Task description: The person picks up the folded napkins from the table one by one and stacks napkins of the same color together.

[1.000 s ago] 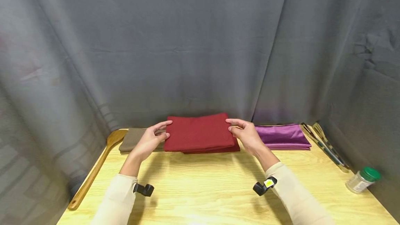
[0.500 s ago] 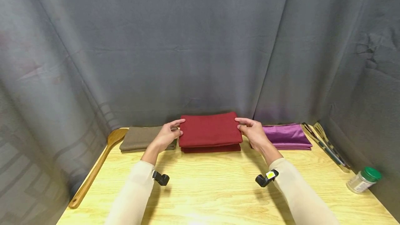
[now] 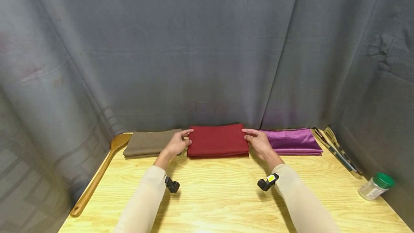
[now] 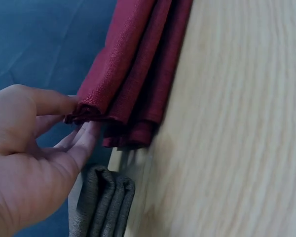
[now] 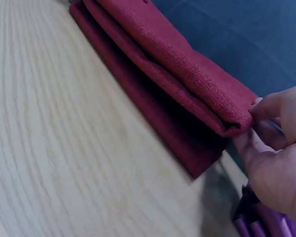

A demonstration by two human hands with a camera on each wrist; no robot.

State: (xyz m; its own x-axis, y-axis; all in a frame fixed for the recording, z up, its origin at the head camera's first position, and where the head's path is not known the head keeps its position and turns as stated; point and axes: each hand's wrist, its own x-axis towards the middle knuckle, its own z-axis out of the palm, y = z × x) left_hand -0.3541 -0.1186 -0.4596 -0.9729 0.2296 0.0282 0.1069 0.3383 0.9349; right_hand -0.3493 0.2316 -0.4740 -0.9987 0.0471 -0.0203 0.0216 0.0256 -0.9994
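Both hands hold a folded red cloth (image 3: 218, 139) by its two short ends. My left hand (image 3: 174, 145) pinches the left end between thumb and fingers, and my right hand (image 3: 260, 145) pinches the right end. Directly beneath it lies another folded dark red cloth (image 5: 200, 160) on the table; the right wrist view shows a gap between the two. From above, the upper cloth hides nearly all of the lower one. A folded brown cloth (image 3: 148, 143) lies by the left hand, and a folded shiny purple cloth (image 3: 291, 142) by the right.
A long wooden spoon (image 3: 100, 179) lies along the left edge of the wooden table (image 3: 213, 197). On the right are tongs (image 3: 337, 152) and a jar with a green lid (image 3: 376, 186). Grey curtains (image 3: 194, 53) hang behind and at the sides.
The held red cloth has moved right and then down, and it now lines up over the lower red one. Both hands keep their grip on its ends.
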